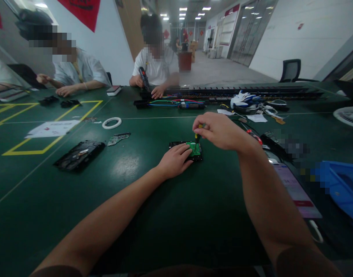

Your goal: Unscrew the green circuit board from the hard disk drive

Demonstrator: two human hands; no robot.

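Note:
A small black device with a green circuit board (194, 149) lies flat on the dark green table (130, 200). My left hand (175, 159) rests on its left part, fingers spread over the case and the board's edge. Above the board, my right hand (212, 129) grips a yellow and black screwdriver (197, 137) by its handle. The screwdriver stands nearly upright, its thin shaft pointing down onto the board; whether the tip sits in a screw is too small to tell.
Left of my hands lie an opened black case (79, 154), a loose circuit board (117, 139) and a white tape roll (111, 123). On the right are a phone-like screen (297, 188), a blue bin (345, 184) and gloves (244, 100). Across the table a person holds a power screwdriver (144, 77).

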